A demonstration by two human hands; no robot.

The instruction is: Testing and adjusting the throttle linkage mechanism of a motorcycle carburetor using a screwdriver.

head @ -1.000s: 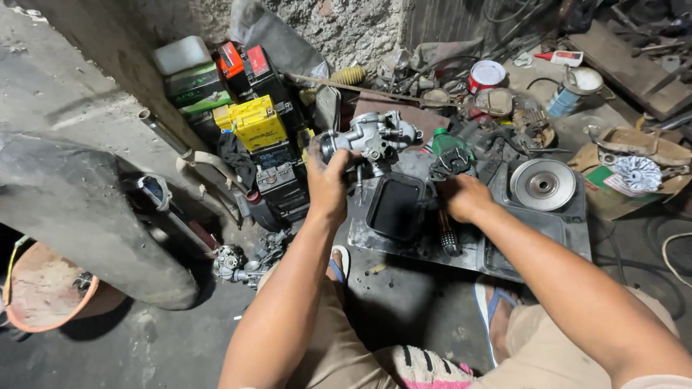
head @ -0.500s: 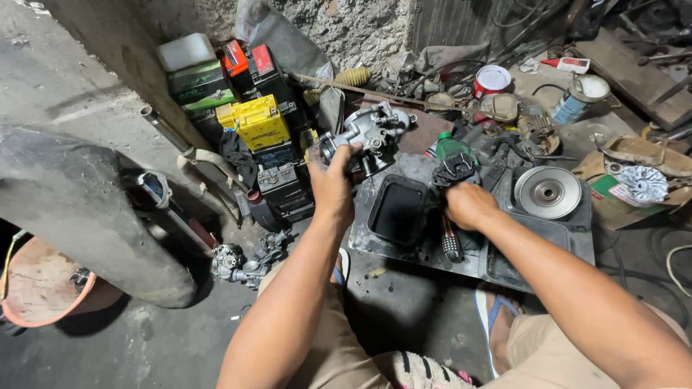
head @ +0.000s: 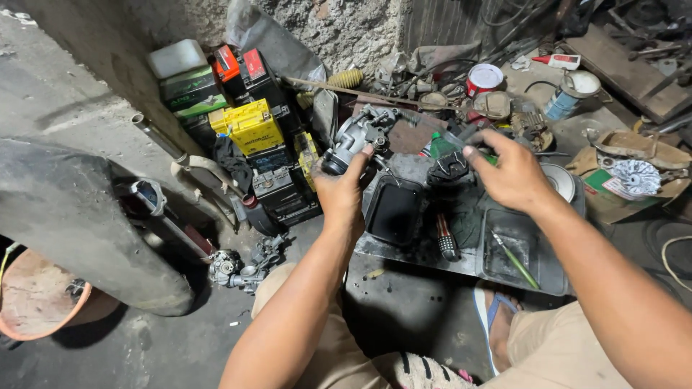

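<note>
Head view | gritty concrete floor (head: 144,346) | rough wall (head: 346,29) | cluttered, perhaps a workshop

Soft, even daylight, dim under the left overhang; sharp centre, edges bowing outward, no glare anywhere.

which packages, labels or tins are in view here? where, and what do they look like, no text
Yellow box-shaped battery: in the stack by the wall, left of the left hand.
Green-labelled box: top left of that stack, under a white container.
Red-topped black block: behind the yellow one.
Round tin, red with white lid: back, beyond the right hand.
Blue can: right of the tin.
Green and white carton: far right.
</note>
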